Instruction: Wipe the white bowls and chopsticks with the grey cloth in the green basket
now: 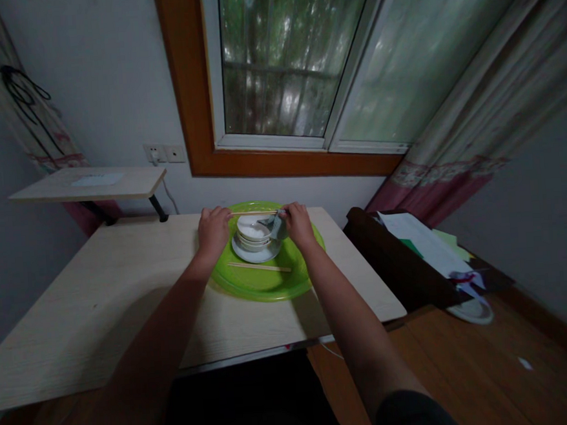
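Left grip (213,231), right grip (298,224), chopstick (254,212) between

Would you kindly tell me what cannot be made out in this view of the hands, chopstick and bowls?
Head view:
- Both ends of the chopstick: covered by the left hand and right hand.
- The grey cloth: mostly covered by the right hand, shape unclear.
- The stacked bowls: too small and dim to count.
- The papers at far right: blurred, unreadable.

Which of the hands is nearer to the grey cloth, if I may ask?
Right. The right hand pinches the grey cloth beside the stacked bowls; the left hand is across them, holding the chopstick.
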Tool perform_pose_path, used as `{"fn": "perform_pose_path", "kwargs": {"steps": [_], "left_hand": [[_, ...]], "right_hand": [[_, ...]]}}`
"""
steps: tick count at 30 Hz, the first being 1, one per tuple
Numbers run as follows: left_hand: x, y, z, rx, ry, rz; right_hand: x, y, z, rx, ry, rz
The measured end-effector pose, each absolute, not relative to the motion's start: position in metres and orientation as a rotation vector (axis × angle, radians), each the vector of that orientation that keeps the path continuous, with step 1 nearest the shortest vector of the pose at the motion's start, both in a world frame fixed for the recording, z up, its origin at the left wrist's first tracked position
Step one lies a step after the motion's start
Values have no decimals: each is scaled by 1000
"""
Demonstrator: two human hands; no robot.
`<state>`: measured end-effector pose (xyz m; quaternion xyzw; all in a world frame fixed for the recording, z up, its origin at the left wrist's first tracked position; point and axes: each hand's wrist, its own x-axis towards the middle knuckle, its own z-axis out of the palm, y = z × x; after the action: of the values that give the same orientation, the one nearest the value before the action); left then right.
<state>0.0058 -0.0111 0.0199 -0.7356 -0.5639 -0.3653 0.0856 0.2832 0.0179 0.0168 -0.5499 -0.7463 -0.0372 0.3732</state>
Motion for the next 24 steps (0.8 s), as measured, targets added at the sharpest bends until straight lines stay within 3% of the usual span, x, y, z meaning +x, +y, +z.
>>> {"fn": "perform_pose_path", "kwargs": {"steps": [8, 24], "left_hand": [[-2, -5, 17, -2117, -1753, -1201], [6, -8, 17, -2353, -1606, -1040]], "right_hand": [[300, 30, 11, -1353, -1596, 74], [307, 23, 14, -1513, -1151, -111]]}}
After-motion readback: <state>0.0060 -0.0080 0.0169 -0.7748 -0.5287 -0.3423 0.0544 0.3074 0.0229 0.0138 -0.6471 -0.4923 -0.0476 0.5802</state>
